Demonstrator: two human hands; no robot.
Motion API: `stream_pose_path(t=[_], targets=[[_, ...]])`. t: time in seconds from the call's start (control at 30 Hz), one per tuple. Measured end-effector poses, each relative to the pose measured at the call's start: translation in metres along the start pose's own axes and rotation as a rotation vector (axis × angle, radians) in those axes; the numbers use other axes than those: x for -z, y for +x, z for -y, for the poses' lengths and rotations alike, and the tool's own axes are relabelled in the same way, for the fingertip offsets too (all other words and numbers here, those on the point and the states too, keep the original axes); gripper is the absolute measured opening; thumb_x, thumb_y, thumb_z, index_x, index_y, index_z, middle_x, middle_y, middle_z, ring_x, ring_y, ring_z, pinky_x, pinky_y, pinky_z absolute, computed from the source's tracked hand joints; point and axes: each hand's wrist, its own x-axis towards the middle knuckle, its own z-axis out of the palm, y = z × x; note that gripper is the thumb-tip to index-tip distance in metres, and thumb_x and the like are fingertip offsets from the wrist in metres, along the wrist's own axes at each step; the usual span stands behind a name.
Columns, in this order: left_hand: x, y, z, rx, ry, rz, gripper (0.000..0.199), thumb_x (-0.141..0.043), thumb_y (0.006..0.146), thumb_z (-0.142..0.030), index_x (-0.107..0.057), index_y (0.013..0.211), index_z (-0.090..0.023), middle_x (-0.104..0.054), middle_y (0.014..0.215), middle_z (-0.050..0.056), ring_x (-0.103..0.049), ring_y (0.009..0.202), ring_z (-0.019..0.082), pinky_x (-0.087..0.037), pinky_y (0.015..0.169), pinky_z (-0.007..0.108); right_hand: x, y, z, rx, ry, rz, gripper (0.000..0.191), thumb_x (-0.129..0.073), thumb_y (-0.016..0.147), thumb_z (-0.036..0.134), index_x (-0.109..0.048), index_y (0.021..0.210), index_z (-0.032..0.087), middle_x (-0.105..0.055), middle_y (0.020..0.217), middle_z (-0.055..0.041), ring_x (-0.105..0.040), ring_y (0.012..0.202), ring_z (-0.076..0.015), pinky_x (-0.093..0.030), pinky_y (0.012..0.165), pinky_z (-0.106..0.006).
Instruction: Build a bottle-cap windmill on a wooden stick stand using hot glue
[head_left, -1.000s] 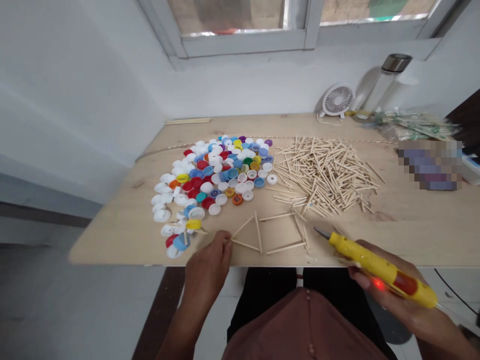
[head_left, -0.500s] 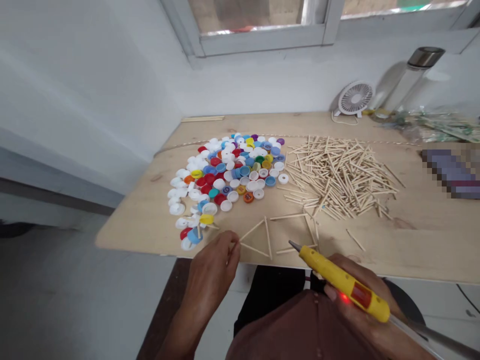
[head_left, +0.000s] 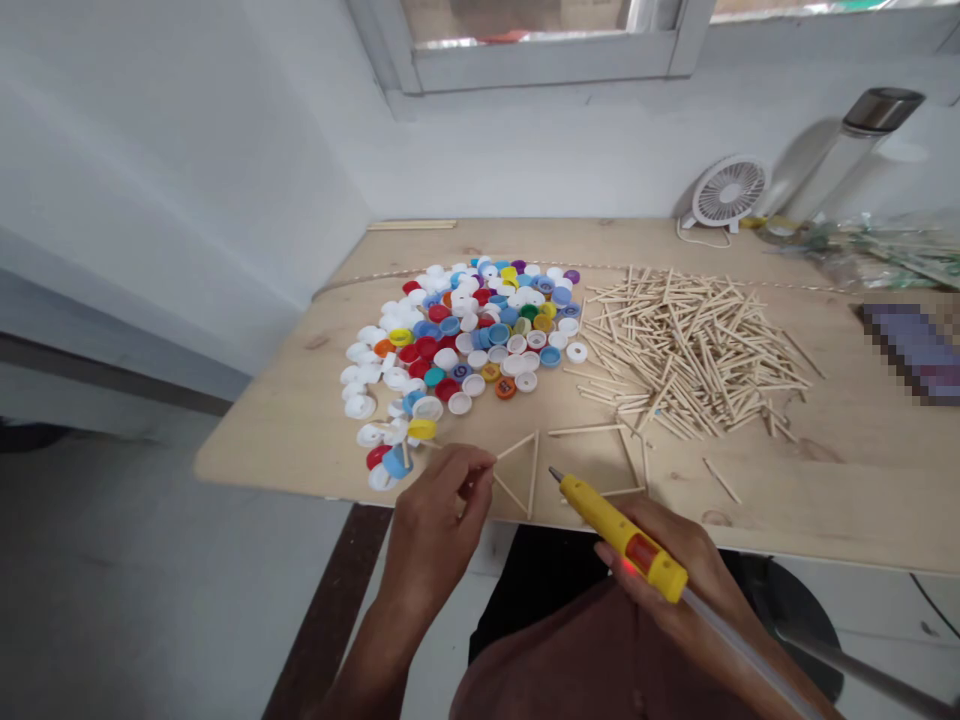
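My left hand (head_left: 435, 520) pinches the left corner of a triangle of wooden sticks (head_left: 533, 475) close to the table's front edge. Fingertips cover that corner. In my right hand (head_left: 686, 545) is a yellow glue gun (head_left: 609, 518) with a red light showing and a clear glue stick at its rear. Its metal tip points left, a short gap from the triangle's right side. Just beyond the tip lies a three-sided stick shape (head_left: 589, 431), partly hidden by the glue gun. Sticks joined to a yellow cap (head_left: 421, 429) rest left of the triangle.
Many coloured bottle caps (head_left: 450, 330) spread across the table's left side. A large heap of wooden sticks (head_left: 697, 350) lies right of them. Behind stand a small white fan (head_left: 729, 192) and a clear bottle (head_left: 817, 175). One loose stick (head_left: 721, 480) lies at right.
The glue gun has moved left, its tip now nearer the triangle. My left hand has shifted slightly right and up, still pinching the triangle's corner. The view has shifted slightly.
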Motion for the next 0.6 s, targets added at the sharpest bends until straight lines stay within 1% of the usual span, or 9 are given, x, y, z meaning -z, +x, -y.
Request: stream_pose_path(t=[0.1,0.23,0.37,0.5,0.6], targets=[[0.004,0.003,-0.006,-0.074,0.038,0.015,0.017,-0.044,0.087,-0.021,-0.061,0.083,-0.020,-0.065,0.081,0.001,-0.061,0.066,0.011,-0.049,0.060,0.023,-0.004,0.006,0.000,0.053,-0.077,0.011,0.017,-0.048,0.089,0.032,-0.060,0.088,0.020,-0.065,0.077,-0.0041,-0.060,0.066,-0.0162,-0.045,0.059,-0.027],[0.009,0.010,-0.011,-0.165,0.061,0.052,0.019,-0.042,0.087,-0.019,-0.060,0.082,-0.019,-0.064,0.079,0.002,-0.059,0.066,0.012,-0.048,0.059,0.022,-0.008,0.009,-0.003,0.080,-0.169,0.007,0.014,-0.049,0.088,0.030,-0.060,0.088,0.020,-0.064,0.075,-0.0039,-0.060,0.065,-0.0166,-0.044,0.057,-0.026],[0.011,0.016,-0.009,-0.251,0.088,0.109,0.021,-0.039,0.090,-0.019,-0.059,0.083,-0.019,-0.063,0.081,0.002,-0.060,0.068,0.012,-0.050,0.061,0.023,-0.011,0.010,-0.006,0.060,-0.187,-0.001,0.014,-0.050,0.087,0.030,-0.059,0.084,0.020,-0.063,0.073,-0.0036,-0.061,0.063,-0.0165,-0.044,0.057,-0.026],[0.013,0.019,-0.008,-0.329,0.124,0.160,0.022,-0.037,0.092,-0.019,-0.059,0.086,-0.018,-0.063,0.083,0.002,-0.061,0.069,0.012,-0.050,0.061,0.023,-0.012,0.011,-0.005,0.018,-0.173,0.035,0.012,-0.052,0.085,0.029,-0.060,0.088,0.020,-0.065,0.077,-0.0039,-0.062,0.067,-0.0177,-0.045,0.060,-0.027],[0.014,0.018,-0.009,-0.373,0.121,0.206,0.023,-0.036,0.092,-0.018,-0.058,0.086,-0.019,-0.062,0.083,0.002,-0.061,0.070,0.012,-0.049,0.061,0.022,-0.012,0.012,-0.005,0.009,-0.192,0.037,0.011,-0.052,0.084,0.028,-0.060,0.087,0.021,-0.064,0.076,-0.0030,-0.062,0.065,-0.0172,-0.044,0.057,-0.025]])
